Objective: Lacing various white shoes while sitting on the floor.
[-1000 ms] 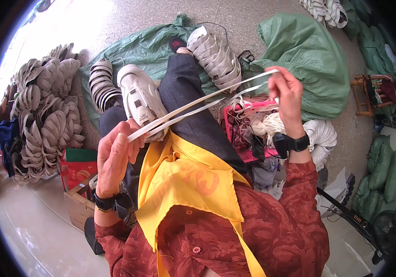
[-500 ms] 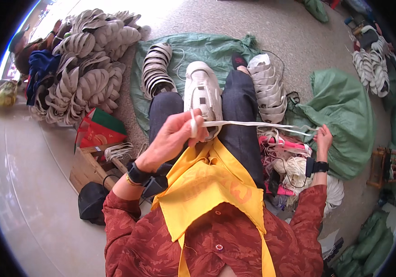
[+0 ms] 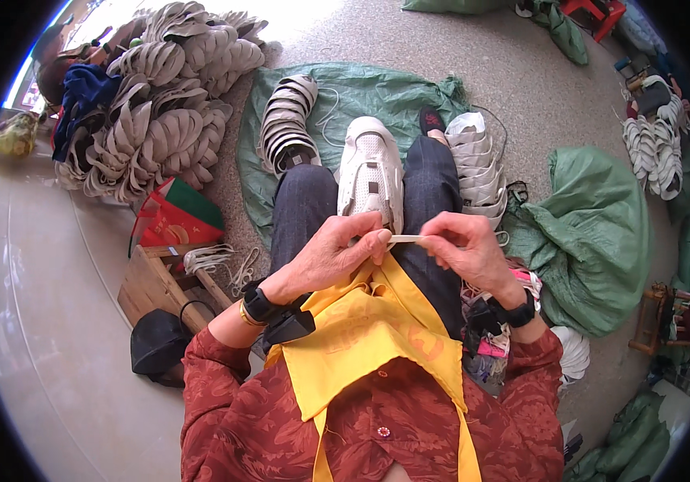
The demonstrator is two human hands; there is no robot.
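Pinching a light, limp white lace (image 3: 406,238) taut between left hand (image 3: 330,259) and right hand (image 3: 467,251), gripping narrowly near its ends, above white shoe (image 3: 370,170).

Floor (image 3: 441,48): speckled grey concrete, far and right; smooth pale tiles (image 3: 47,337) on the left. Green tarp (image 3: 377,92) spread on the floor, far centre. Heap of grey shoe uppers (image 3: 160,120), far left. Green sack (image 3: 602,233), right. Wooden crate (image 3: 156,285), near left, dark pouch (image 3: 156,345) beside it. Bright daylight falls from the far side.
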